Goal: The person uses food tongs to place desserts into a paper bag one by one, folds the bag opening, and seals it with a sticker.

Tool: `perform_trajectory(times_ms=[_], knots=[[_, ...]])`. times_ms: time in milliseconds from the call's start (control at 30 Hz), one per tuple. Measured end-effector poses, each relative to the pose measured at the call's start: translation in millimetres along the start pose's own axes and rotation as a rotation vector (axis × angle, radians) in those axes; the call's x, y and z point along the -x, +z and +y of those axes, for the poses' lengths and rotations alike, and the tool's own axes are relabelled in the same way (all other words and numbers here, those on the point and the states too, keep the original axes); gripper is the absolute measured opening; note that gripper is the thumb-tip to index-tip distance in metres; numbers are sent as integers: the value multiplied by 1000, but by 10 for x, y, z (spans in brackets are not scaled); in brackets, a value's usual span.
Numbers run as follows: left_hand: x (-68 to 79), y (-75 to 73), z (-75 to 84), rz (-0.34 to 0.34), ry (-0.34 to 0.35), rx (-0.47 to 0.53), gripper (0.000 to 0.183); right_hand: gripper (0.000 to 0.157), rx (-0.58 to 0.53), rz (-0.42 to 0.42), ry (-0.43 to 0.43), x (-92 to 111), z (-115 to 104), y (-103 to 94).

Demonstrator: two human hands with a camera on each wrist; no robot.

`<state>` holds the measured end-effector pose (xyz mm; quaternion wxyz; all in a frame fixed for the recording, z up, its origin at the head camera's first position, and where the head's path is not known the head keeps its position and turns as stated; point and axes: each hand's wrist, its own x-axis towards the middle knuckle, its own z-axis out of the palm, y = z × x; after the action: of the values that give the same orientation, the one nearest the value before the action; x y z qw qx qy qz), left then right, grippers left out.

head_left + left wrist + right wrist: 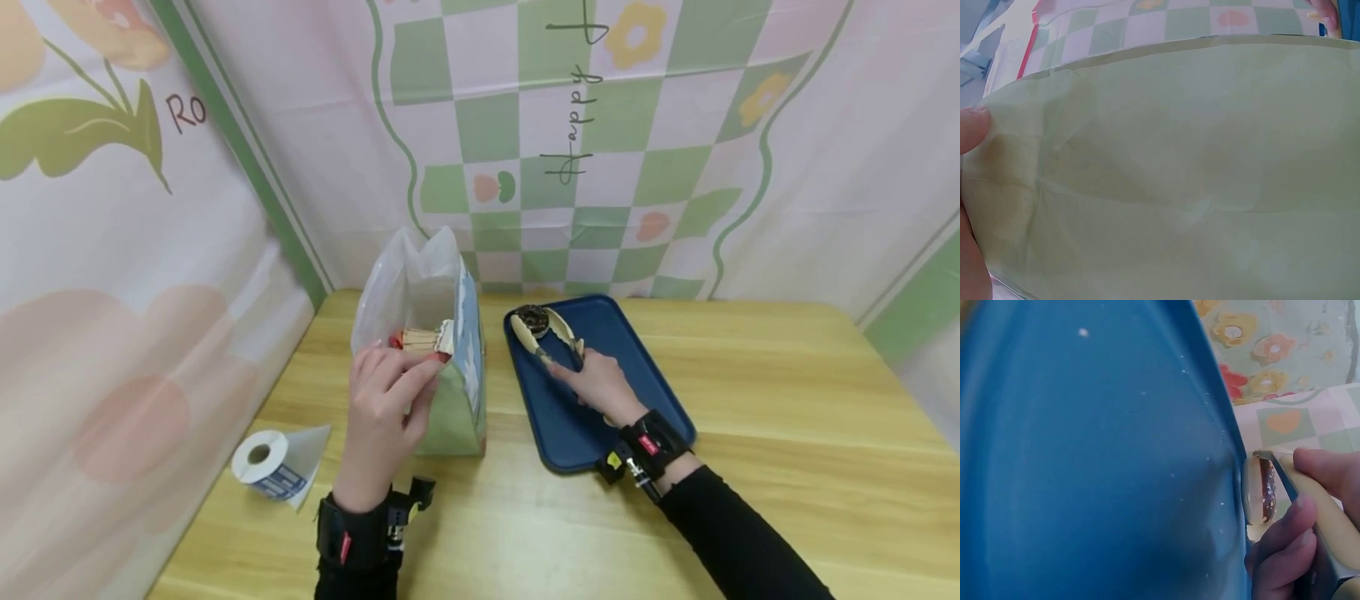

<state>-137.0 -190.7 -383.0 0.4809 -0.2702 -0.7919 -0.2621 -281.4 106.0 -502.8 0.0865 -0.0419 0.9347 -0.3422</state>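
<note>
My left hand grips the near rim of a standing paper bag, green below with a blue side. Its green panel fills the left wrist view, the thumb at its edge. Inside the bag mouth is a cream-coloured item with red edges, partly hidden. My right hand holds tongs with cream tips. These tips stand around a chocolate doughnut at the far left corner of a blue tray. In the right wrist view, the doughnut shows speckled topping beside the tongs.
A roll of labels lies left of the bag, its loose end stretched out. The wooden table meets a patterned cloth backdrop behind and another cloth at the left. White crumbs dot the tray.
</note>
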Motion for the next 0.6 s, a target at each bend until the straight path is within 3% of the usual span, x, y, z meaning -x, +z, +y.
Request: perform_trajectory(times_ms=[267,600], knots=[[-8,-1,20,0,-7,3,9,79,-17,2,-5,68,-78,-137],[-23,-8,43,-3,-7,11,9,84,-32,31,-52,211,-180,-327]])
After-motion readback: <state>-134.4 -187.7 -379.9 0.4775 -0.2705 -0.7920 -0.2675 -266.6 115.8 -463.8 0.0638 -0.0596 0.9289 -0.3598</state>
